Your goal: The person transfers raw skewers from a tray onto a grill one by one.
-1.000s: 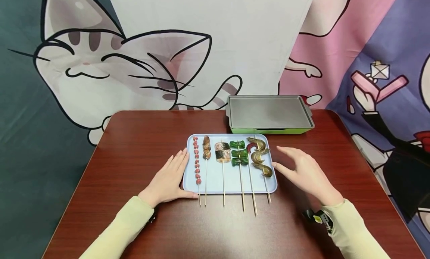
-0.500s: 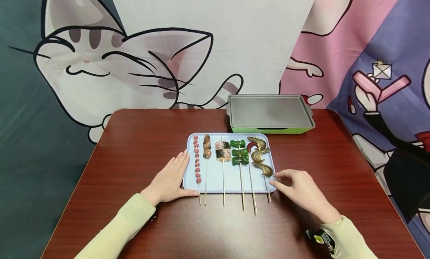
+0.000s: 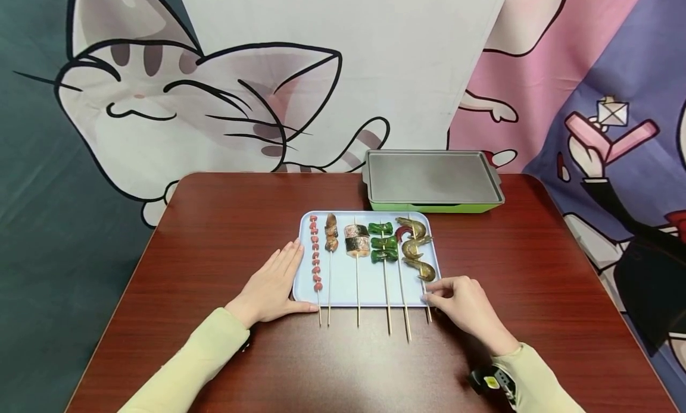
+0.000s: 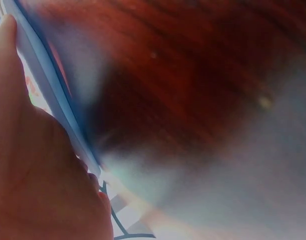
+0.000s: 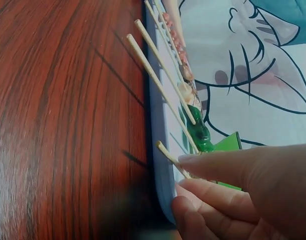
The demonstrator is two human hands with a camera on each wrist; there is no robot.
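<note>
A light blue tray (image 3: 343, 282) carries a row of skewers. At its right end lies the shrimp skewer (image 3: 414, 247), whose wooden stick my right hand (image 3: 465, 303) pinches between thumb and fingertips. The right wrist view shows that stick (image 5: 165, 151) passing between thumb and index finger, its end jutting over the tray rim. My left hand (image 3: 270, 285) rests along the tray's left side, fingers straight, thumb at the front edge. From left to right come a skewer of small red pieces (image 3: 315, 255), a brown meat skewer (image 3: 331, 234), a pale dark-banded skewer (image 3: 357, 240) and a green pepper skewer (image 3: 383, 243).
Behind the tray stands a green grill box with a flat grey top (image 3: 433, 176), near the table's far edge. A thin skewer with a dark red curl (image 3: 402, 231) lies between the pepper and shrimp skewers. The brown table (image 3: 225, 222) extends around the tray.
My right hand has come from beside the tray's right edge toward the front corner, and its thumb and fingers have closed on the shrimp skewer's stick. The left hand stays at the tray.
</note>
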